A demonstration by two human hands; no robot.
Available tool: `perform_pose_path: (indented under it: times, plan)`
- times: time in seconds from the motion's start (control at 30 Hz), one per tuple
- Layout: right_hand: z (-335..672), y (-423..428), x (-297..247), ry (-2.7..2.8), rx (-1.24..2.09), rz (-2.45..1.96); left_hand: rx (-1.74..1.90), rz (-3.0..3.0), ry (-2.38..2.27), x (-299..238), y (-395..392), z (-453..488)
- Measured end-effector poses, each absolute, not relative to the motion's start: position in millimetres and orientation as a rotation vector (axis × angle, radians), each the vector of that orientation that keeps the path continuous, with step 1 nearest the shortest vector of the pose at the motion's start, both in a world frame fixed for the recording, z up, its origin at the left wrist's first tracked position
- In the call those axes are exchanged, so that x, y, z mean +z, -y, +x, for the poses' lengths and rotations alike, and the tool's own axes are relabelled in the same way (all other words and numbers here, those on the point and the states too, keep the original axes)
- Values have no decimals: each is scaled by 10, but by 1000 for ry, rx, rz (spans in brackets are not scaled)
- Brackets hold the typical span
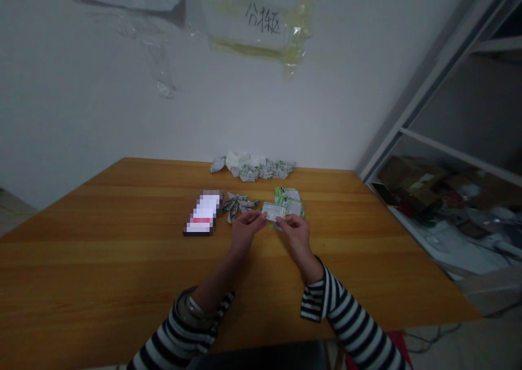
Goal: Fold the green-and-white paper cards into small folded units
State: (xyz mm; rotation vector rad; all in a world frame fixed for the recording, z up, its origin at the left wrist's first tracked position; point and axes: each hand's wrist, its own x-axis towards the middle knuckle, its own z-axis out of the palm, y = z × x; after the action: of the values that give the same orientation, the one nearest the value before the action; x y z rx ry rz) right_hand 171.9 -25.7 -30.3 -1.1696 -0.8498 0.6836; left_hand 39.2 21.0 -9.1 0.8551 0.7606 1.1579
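Observation:
Between my two hands is a small printed paper slip [273, 211], white with coloured edges. My left hand [245, 230] pinches its left end, and my right hand [296, 232] pinches its right end. Just beyond my right hand lie several green-and-white printed papers [289, 195] that look like the same kind. Next to my left hand sits a folded paper piece [235, 203] with pointed, petal-like parts. A phone [204, 212] with a lit, blurred screen lies farther left.
A row of crumpled or folded printed papers [256, 169] lies along the wall at the back of the wooden table [122, 283]. Taped sheets [261, 22] hang on the wall. To the right, a shelf holds cardboard boxes [411, 182] and clutter.

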Motion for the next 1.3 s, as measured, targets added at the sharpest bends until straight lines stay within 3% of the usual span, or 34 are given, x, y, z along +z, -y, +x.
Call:
perform_pose_path:
  times: [0.6, 0.87, 1.3]
  plan:
    - [1755, 263, -249, 859, 731, -1121, 1182, 963, -900, -84, -230, 363]
    - [1986, 236, -246, 1228, 777, -1260, 998, 1259, -876, -149, -214, 369]
    - [1853, 251, -326, 1051, 652, -1276, 1120, 1406, -964, -101, -204, 365]
